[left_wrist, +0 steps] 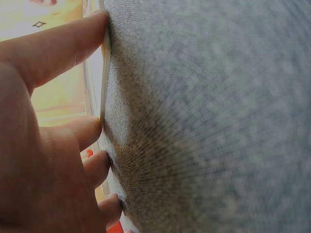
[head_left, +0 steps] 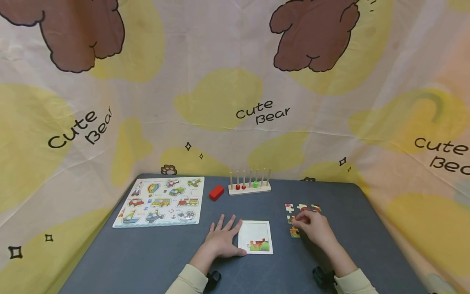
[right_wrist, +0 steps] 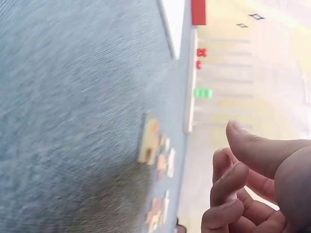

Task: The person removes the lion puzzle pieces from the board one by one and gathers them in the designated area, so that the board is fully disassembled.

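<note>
A white square puzzle tray (head_left: 253,228) lies on the table with several joined jigsaw pieces (head_left: 259,245) in its lower right part. My left hand (head_left: 222,241) is spread flat at its left side, the thumb and a fingertip touching the tray's edge. In the left wrist view the left fingers (left_wrist: 90,130) reach along that thin edge. My right hand (head_left: 313,226) is over the loose jigsaw pieces (head_left: 295,232) to the right, its fingers loosely bent. In the right wrist view a gap shows between thumb and forefinger, with no piece visible between them.
At the back left lies a white picture board (head_left: 158,204) with vehicles. A red block (head_left: 216,192) sits beside a wooden peg rack (head_left: 249,188) carrying red and green beads. More loose pieces (head_left: 302,207) lie beyond my right hand. A printed cloth (head_left: 220,106) hangs behind the table.
</note>
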Demonstrator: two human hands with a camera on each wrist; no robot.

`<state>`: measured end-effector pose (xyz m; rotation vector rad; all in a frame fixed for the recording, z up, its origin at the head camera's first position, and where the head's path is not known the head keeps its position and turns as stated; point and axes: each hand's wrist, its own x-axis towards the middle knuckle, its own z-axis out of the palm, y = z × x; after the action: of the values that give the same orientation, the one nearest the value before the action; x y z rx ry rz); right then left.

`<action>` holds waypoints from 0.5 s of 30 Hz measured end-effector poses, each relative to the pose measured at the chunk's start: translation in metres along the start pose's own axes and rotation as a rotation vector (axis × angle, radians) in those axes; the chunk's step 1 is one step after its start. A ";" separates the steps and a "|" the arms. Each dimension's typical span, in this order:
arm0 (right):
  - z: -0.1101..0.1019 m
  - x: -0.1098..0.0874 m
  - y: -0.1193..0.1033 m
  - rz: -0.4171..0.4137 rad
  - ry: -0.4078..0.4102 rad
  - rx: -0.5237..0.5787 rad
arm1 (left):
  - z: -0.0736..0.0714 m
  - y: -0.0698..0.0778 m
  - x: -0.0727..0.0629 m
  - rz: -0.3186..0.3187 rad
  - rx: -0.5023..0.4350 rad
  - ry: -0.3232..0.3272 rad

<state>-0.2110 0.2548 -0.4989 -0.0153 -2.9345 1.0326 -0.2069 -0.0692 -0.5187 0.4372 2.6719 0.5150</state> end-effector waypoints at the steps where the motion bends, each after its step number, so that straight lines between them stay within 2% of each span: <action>1: -0.001 0.000 -0.002 -0.001 0.001 0.005 | 0.000 0.000 0.000 0.000 -0.001 0.000; 15: 0.006 -0.004 -0.028 -0.014 0.018 0.109 | 0.000 0.000 -0.002 0.010 -0.003 0.011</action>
<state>-0.2072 0.2292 -0.4858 -0.0014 -2.8536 1.1814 -0.2055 -0.0697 -0.5183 0.4480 2.6805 0.5253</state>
